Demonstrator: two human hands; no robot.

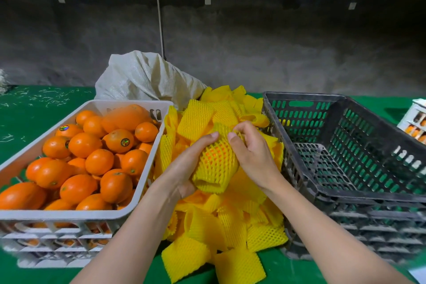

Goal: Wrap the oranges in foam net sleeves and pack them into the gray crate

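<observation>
Above sleeve pile (221, 221), both hands (184, 163) clasp netted orange (215, 157).

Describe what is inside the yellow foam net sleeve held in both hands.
Through the mesh of the foam net sleeve, orange skin shows: an orange sits inside. The left hand and right hand cover its sides, so the rest is hidden.

Single head-worn view, facing forward and down, close above green table (34, 117), wide-angle.
</observation>
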